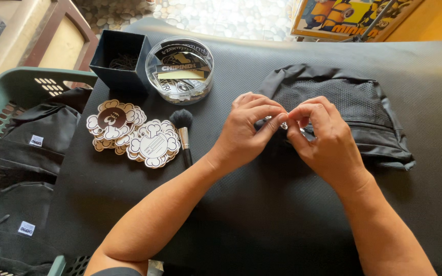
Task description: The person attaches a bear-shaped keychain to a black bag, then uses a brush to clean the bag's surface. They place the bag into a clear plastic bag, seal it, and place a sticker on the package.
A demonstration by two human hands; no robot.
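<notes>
A black fabric bag (pixel 354 110) with a mesh panel lies on the black table mat (pixel 262 214). My left hand (pixel 246 130) and my right hand (pixel 323 138) meet at the bag's left edge, fingertips pinched together on a small shiny metal piece (pixel 284 124) at the zipper. Most of that piece is hidden by my fingers. Both forearms reach in from the bottom of the view.
A black makeup brush (pixel 184 134) lies left of my hands, beside two stacks of flower-shaped cards (pixel 129 133). Behind them stand a round clear tub of labels (pixel 180 69) and a dark square box (pixel 119 59). A green basket (pixel 16 153) at the left holds folded black fabric.
</notes>
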